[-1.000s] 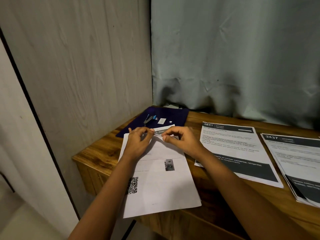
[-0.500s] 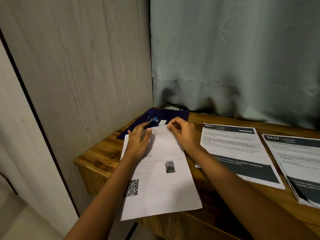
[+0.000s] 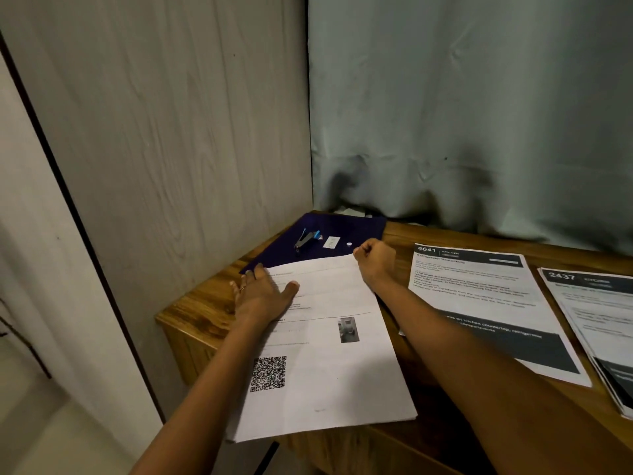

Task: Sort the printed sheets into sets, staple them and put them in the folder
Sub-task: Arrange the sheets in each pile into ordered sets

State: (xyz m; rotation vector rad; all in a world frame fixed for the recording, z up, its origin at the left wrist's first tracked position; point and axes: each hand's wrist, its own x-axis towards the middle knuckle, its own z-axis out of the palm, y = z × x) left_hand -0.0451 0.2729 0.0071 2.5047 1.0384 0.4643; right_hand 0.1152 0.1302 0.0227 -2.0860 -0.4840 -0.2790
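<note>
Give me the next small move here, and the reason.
Probably reach the right hand over to the stapler lying on the folder. The left hand presses flat on the QR-code sheets, and the right is curled at their top corner, so the set looks ready for stapling.

A wooden table (image 3: 191, 313) stands in a dim corner, its left side against a pale wood-grain panel (image 3: 171, 132) and its back edge against a creased grey-green curtain (image 3: 479, 114). A black strip (image 3: 85, 217) edges the panel; beyond it, a plain light wall (image 3: 30, 269) meets a pale floor (image 3: 51, 440).
</note>
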